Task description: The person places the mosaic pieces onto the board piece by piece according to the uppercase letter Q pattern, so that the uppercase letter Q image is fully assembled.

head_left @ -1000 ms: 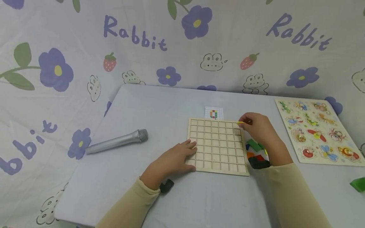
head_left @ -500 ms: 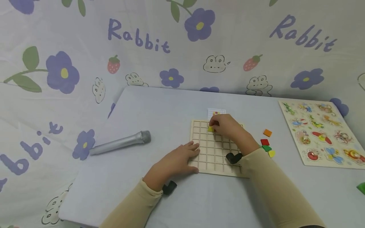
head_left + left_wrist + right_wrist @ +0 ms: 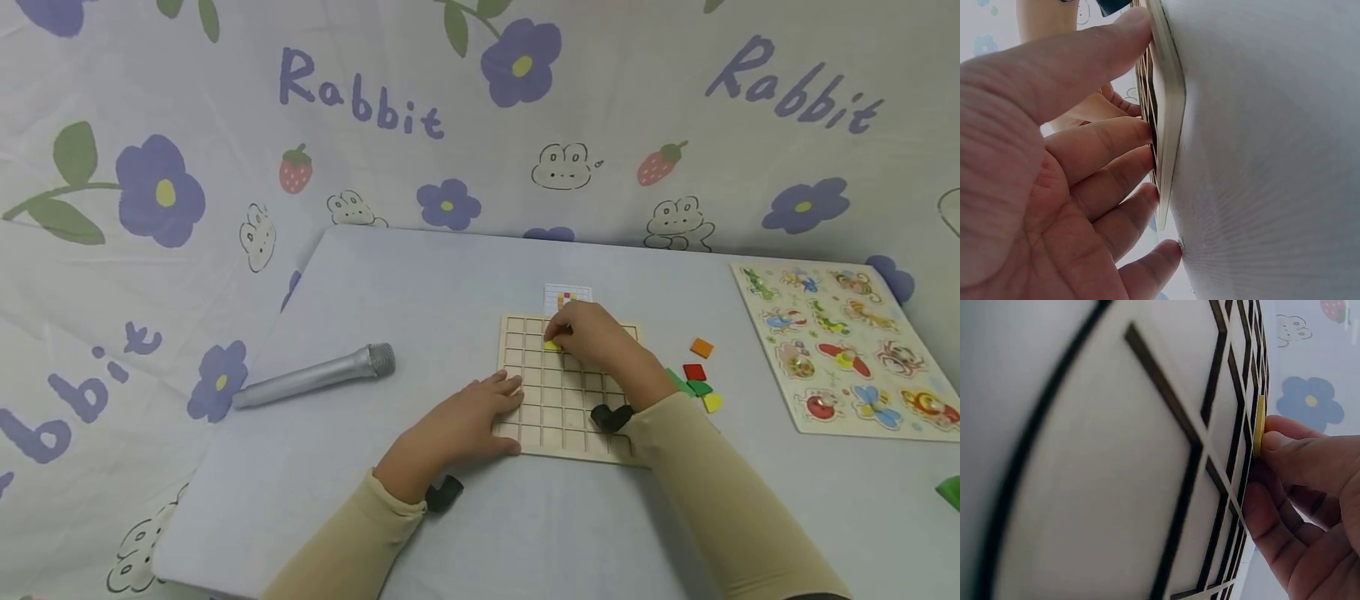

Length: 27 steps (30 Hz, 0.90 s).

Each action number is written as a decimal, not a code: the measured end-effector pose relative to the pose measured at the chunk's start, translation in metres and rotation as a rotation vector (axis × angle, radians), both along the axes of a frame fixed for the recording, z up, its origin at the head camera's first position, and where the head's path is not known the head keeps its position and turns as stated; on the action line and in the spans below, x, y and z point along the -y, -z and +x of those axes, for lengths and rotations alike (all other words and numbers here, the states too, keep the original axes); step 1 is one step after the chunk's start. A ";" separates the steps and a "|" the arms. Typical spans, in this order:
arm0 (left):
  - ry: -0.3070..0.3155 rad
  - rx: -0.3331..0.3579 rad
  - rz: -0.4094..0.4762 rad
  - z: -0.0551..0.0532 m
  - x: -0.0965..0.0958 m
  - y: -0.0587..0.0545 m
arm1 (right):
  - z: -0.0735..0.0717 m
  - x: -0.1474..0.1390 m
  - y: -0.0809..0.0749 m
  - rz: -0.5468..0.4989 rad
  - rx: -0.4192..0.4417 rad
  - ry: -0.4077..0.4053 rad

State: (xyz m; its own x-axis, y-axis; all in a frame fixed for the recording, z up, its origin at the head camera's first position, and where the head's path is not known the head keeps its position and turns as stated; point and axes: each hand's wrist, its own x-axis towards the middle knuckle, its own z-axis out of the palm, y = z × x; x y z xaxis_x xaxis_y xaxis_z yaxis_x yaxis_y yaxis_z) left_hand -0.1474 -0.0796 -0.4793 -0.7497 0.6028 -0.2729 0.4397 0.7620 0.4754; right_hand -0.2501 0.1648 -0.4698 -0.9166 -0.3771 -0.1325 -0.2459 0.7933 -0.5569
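Observation:
A square wooden grid board (image 3: 555, 417) lies flat on the white table. At its left edge rests my left hand (image 3: 468, 425), fingers spread; in the left wrist view several fingertips (image 3: 1141, 131) touch the board's edge and the thumb lies on its rim. My right hand (image 3: 600, 337) is over the board's upper left part. Its thumb and forefinger pinch a thin yellow tile (image 3: 1259, 428) by its edge, down against the grid. A small printed pattern card (image 3: 567, 293) stands beyond the board's top edge, partly hidden by my right hand.
Right of the board lie loose tiles: orange (image 3: 702, 347), red (image 3: 694, 372), green (image 3: 699, 388) and yellow (image 3: 712, 403). A wooden insect puzzle (image 3: 847, 350) is farther right, with a green object (image 3: 949, 492) near the frame edge. A silver microphone (image 3: 315, 375) lies left.
My right hand has carried the yellow tile from the board's right edge to its upper left part, then lowered it slightly. The loose tiles came into view. My left hand stays put.

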 end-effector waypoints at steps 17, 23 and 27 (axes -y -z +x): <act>-0.003 -0.005 0.000 -0.001 -0.001 0.005 | 0.047 -0.154 -0.021 0.119 0.052 0.245; -0.012 0.001 0.002 -0.001 0.000 0.006 | 0.062 -0.181 -0.007 0.146 0.176 0.252; -0.009 0.009 0.012 -0.001 -0.002 0.006 | 0.067 -0.183 -0.002 0.126 0.156 0.265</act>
State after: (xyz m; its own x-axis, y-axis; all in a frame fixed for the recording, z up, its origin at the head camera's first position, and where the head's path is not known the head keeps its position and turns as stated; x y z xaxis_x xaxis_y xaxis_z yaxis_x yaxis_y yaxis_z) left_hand -0.1482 -0.0774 -0.4853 -0.7530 0.5990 -0.2724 0.4282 0.7603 0.4885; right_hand -0.1830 0.3482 -0.4676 -0.9457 -0.1002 -0.3093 0.0587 0.8831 -0.4655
